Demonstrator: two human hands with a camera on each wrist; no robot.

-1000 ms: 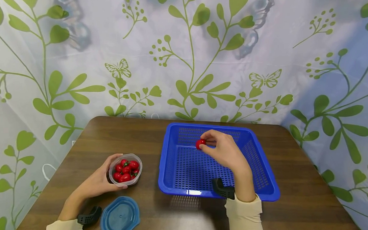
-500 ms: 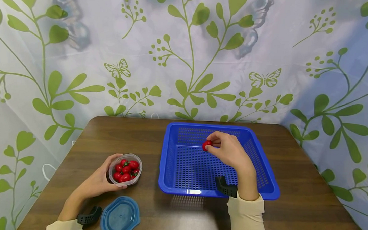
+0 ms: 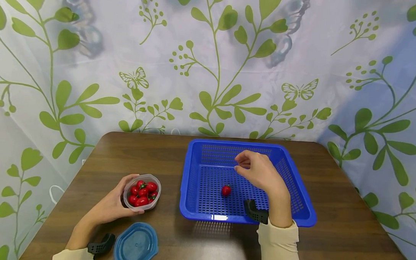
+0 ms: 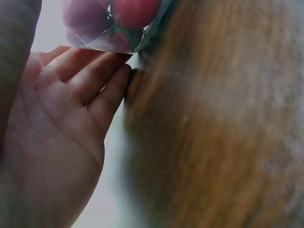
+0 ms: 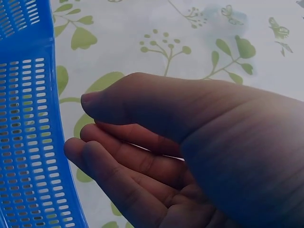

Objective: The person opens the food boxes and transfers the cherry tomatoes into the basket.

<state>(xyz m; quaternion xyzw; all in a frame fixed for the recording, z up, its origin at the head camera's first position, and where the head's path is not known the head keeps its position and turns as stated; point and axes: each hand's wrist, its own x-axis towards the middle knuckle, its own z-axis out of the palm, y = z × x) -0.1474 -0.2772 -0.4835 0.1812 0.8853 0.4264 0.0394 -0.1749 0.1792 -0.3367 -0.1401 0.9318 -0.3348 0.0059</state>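
Note:
My left hand (image 3: 111,204) grips a clear plastic container (image 3: 125,198) at the table's left, thumb on the near side and fingers round the far side. Several red cherry tomatoes (image 3: 142,192) with green stems fill it; the left wrist view shows some of them through its wall. Over the blue basket (image 3: 184,190) hovers my right hand (image 3: 258,170), its fingers loosely bent and a gap between thumb and fingertips, holding nothing. A single cherry tomato (image 3: 226,190) lies on the basket floor, nearer to me than the right fingertips.
A blue lid (image 3: 136,244) lies on the wooden table (image 3: 204,244) close in front of the container, beside the left wrist. Behind the table hangs a leaf-patterned cloth (image 3: 155,67).
The right hand shifted slightly right and let go of the cherry tomato, which dropped to the basket floor toward me. The left hand and container stayed in place.

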